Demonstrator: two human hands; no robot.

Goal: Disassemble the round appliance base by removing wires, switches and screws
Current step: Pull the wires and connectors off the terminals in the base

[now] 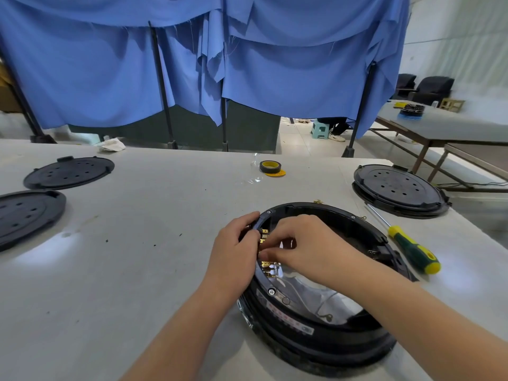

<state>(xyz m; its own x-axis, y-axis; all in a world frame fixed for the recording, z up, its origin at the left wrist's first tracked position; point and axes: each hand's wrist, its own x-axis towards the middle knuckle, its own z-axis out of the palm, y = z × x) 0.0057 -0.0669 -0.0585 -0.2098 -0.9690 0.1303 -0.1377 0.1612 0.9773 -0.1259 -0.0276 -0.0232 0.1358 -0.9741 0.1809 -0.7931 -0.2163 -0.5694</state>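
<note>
At table's near right: round black plastic appliance base (316, 320), lid off. Left hand (233, 251) curled over its rim (264, 215); right hand (297, 243) fingertips pinching among brass switch terminals (265, 264). Likely unplugging wires; next, a steady outward pull.

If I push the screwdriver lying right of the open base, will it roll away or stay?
The screwdriver would probably roll a little, since its shaft and handle look round. The green and yellow handle seems ribbed, so it likely stops soon. It looks stiff and light, and the table edge beyond it is a risk.

black round base (316, 342), green-yellow screwdriver (413, 250), blue cloth (275, 64)
</note>
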